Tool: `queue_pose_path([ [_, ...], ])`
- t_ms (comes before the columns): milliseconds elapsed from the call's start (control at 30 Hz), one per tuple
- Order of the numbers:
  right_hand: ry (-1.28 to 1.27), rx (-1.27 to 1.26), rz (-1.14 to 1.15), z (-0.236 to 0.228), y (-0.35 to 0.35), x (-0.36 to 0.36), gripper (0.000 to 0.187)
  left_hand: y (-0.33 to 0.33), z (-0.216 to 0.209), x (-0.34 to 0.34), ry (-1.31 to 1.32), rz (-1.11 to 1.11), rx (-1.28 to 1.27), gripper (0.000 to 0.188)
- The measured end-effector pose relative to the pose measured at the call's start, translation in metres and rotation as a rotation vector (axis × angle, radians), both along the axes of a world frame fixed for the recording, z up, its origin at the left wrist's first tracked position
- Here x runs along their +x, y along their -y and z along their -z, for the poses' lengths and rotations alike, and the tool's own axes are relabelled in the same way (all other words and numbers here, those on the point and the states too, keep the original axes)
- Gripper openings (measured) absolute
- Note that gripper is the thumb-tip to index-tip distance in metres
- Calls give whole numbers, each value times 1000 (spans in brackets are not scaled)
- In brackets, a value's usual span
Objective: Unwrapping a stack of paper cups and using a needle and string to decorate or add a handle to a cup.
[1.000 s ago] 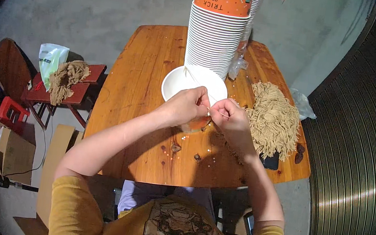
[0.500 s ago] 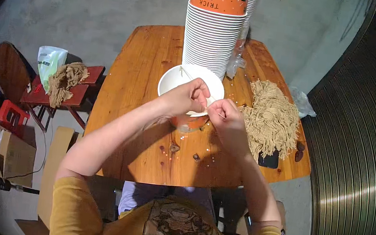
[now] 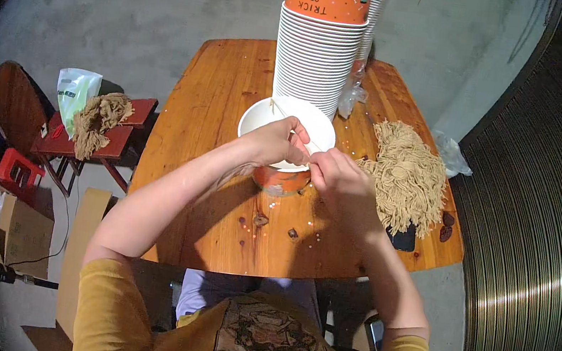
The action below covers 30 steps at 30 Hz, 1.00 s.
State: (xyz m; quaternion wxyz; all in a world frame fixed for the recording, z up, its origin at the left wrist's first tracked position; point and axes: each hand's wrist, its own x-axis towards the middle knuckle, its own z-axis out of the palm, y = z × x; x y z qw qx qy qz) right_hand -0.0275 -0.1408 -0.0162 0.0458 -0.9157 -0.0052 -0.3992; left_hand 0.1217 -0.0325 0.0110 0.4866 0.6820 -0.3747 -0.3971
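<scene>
An orange paper bucket with a white inside and white rim stands upright on the wooden table in front of me. A thin tan cord shows at its far left rim and runs down across the inside. At the near right rim, my left hand reaches over the opening with thumb and fingers pinched together. Right beside it is my right hand, its fingers closed at the same spot. Both hands appear to hold the cord by the rim; the fingertips hide most of that spot.
Behind the bucket rises a tall stack of nested paper buckets. A heap of tan cords lies to the right, partly over a dark phone. At left, a red bench carries more cords and a plastic bag.
My right hand has turned over, its knuckles now uppermost, and its fingers have come closer to the left hand. The left hand and bucket have barely moved.
</scene>
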Motion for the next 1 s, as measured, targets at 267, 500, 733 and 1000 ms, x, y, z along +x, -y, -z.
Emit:
queue_pose_path([
  [267,-519,746,-64,-26,12,8,14,3,1,-1,85,12,31,34],
  [500,-595,1285,-241,-13,36,14,22,4,5,3,17,22,-11,35],
  [733,-435,1099,-228,-15,15,2,18,3,6,3,-34,17,-16,35],
  [1000,-410,1141,-220,-7,21,5,22,-3,-5,-7,62,113,37,37],
])
